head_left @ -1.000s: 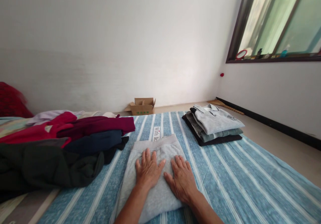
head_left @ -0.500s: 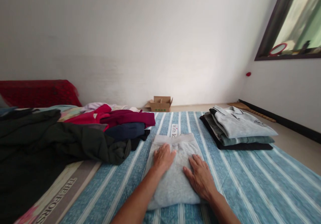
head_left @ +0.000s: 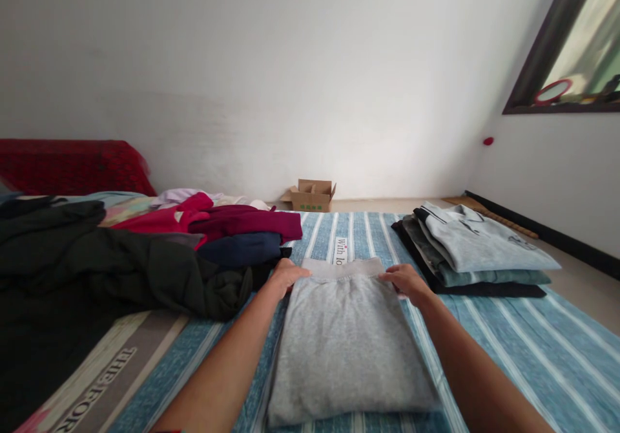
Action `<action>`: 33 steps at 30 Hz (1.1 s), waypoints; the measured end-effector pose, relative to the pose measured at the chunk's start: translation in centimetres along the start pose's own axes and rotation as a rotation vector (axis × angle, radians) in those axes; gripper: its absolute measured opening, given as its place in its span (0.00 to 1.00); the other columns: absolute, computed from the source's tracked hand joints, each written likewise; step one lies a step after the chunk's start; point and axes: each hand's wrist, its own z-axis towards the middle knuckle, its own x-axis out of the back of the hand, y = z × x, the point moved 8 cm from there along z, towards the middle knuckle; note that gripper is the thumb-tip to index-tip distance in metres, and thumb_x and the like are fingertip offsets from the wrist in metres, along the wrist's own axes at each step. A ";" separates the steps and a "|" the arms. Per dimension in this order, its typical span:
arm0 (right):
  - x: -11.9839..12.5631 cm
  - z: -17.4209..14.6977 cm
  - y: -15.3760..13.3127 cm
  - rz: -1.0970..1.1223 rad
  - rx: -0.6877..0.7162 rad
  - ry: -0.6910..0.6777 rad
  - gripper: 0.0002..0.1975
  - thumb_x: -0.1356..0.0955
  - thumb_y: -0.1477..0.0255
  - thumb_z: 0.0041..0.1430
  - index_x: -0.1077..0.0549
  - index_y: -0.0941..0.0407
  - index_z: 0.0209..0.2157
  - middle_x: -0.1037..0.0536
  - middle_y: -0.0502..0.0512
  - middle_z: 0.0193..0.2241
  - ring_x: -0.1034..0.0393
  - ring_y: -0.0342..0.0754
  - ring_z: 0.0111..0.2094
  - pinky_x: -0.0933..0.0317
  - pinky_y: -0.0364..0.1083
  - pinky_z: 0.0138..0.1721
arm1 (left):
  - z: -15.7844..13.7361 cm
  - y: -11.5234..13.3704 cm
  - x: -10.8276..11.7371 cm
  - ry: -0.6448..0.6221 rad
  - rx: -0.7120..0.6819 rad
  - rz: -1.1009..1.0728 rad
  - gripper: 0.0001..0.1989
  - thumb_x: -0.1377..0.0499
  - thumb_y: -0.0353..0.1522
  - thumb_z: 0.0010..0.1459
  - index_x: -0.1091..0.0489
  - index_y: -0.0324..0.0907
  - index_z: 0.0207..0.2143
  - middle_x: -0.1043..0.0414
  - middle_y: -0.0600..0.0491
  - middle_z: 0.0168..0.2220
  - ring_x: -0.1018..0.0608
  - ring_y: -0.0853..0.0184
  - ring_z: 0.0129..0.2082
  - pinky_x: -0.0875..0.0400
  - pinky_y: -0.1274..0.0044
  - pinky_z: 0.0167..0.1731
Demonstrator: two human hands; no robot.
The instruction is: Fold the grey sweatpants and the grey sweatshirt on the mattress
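Note:
A folded pair of light grey sweatpants [head_left: 351, 342] lies in front of me on the striped blue bedsheet [head_left: 489, 342], its ribbed waistband at the far end. At the waistband's left corner, my left hand [head_left: 285, 276] is closed on the cloth, thumb on top and fingers at the edge. My right hand [head_left: 405, 282] pinches the right corner in the same way. Parts of the fingers are hidden under and beside the fabric.
Left of me lies a loose heap of clothes, with a dark green garment [head_left: 145, 265] and a magenta one [head_left: 247, 223]. A folded stack topped by a grey polo shirt [head_left: 484, 236] stands at right. Beyond the bed sits a cardboard box [head_left: 312, 196] against the wall.
Both hands have moved from lying flat on the sweatpants outward to the waistband corners and closed there. The sweatpants now reach a little nearer to me. The view has shifted slightly.

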 end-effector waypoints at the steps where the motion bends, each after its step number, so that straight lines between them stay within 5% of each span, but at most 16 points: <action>1: -0.3 0.5 0.1 0.026 -0.035 -0.027 0.11 0.28 0.66 0.43 0.27 0.59 0.27 0.38 0.43 0.12 0.42 0.40 0.15 0.45 0.40 0.17 | 0.1 -0.1 -0.3 -0.019 0.023 -0.025 0.10 0.35 0.30 0.35 0.36 0.41 0.18 0.32 0.55 0.16 0.24 0.61 0.23 0.32 0.76 0.21; 7: -1.2 2.6 0.5 0.162 -0.167 -0.129 0.14 0.25 0.67 0.39 0.31 0.58 0.22 0.32 0.48 0.15 0.37 0.43 0.19 0.40 0.41 0.19 | 0.5 0.1 -1.0 -0.084 0.092 -0.126 0.08 0.36 0.26 0.33 0.33 0.39 0.18 0.31 0.55 0.15 0.27 0.66 0.18 0.33 0.77 0.18; 14: -1.3 2.0 -1.6 0.348 -0.059 -0.146 0.11 0.26 0.75 0.36 0.32 0.58 0.23 0.28 0.49 0.19 0.32 0.44 0.23 0.38 0.41 0.24 | -0.6 2.5 -1.5 -0.231 0.002 -0.313 0.07 0.38 0.26 0.34 0.31 0.37 0.22 0.27 0.52 0.21 0.24 0.65 0.22 0.28 0.75 0.25; 18: 0.6 -0.6 -6.0 0.458 0.085 -0.195 0.12 0.27 0.74 0.33 0.28 0.59 0.25 0.24 0.53 0.24 0.30 0.46 0.25 0.36 0.44 0.28 | -3.0 6.9 -0.1 -0.301 -0.106 -0.401 0.12 0.38 0.26 0.34 0.28 0.36 0.28 0.25 0.51 0.25 0.23 0.64 0.25 0.27 0.73 0.29; 21: 4.0 -3.4 -11.1 0.542 0.236 -0.184 0.14 0.26 0.74 0.32 0.25 0.58 0.27 0.22 0.51 0.27 0.30 0.44 0.26 0.35 0.43 0.31 | -6.6 13.0 2.6 -0.329 -0.332 -0.459 0.16 0.37 0.27 0.36 0.28 0.34 0.33 0.24 0.51 0.28 0.23 0.66 0.26 0.28 0.74 0.30; 24: 8.4 -7.5 -16.5 0.625 0.568 -0.159 0.13 0.24 0.74 0.34 0.25 0.57 0.27 0.22 0.49 0.27 0.31 0.43 0.27 0.37 0.41 0.32 | -12.1 18.6 5.9 -0.299 -0.625 -0.401 0.19 0.36 0.28 0.41 0.29 0.33 0.39 0.24 0.52 0.32 0.22 0.65 0.31 0.28 0.75 0.35; 26: 10.3 -10.6 -17.7 0.634 0.727 -0.157 0.13 0.24 0.76 0.35 0.25 0.56 0.27 0.23 0.46 0.26 0.31 0.41 0.28 0.37 0.40 0.33 | -15.9 19.9 7.4 -0.225 -0.783 -0.309 0.20 0.37 0.29 0.44 0.30 0.34 0.42 0.24 0.53 0.33 0.22 0.65 0.33 0.28 0.75 0.37; 29: 10.2 -14.5 -14.7 0.518 0.814 -0.191 0.11 0.24 0.76 0.38 0.26 0.54 0.26 0.24 0.46 0.25 0.30 0.43 0.28 0.35 0.42 0.35 | -20.3 16.8 6.8 -0.162 -0.923 -0.052 0.23 0.38 0.29 0.49 0.33 0.39 0.49 0.24 0.53 0.40 0.22 0.64 0.38 0.28 0.75 0.40; 31: 8.0 -16.1 -9.8 0.367 0.742 -0.248 0.08 0.26 0.71 0.45 0.25 0.53 0.31 0.22 0.52 0.36 0.27 0.50 0.38 0.33 0.49 0.41 | -22.3 12.1 4.9 -0.088 -1.039 0.207 0.18 0.40 0.30 0.53 0.31 0.43 0.48 0.24 0.51 0.43 0.22 0.62 0.42 0.28 0.72 0.44; 33: 5.7 -17.6 -4.4 0.184 0.723 -0.240 0.06 0.28 0.70 0.49 0.26 0.53 0.31 0.26 0.56 0.48 0.32 0.55 0.49 0.36 0.54 0.48 | -24.4 6.4 1.7 -0.151 -1.204 0.414 0.17 0.46 0.26 0.57 0.30 0.46 0.48 0.25 0.50 0.47 0.25 0.61 0.48 0.35 0.67 0.53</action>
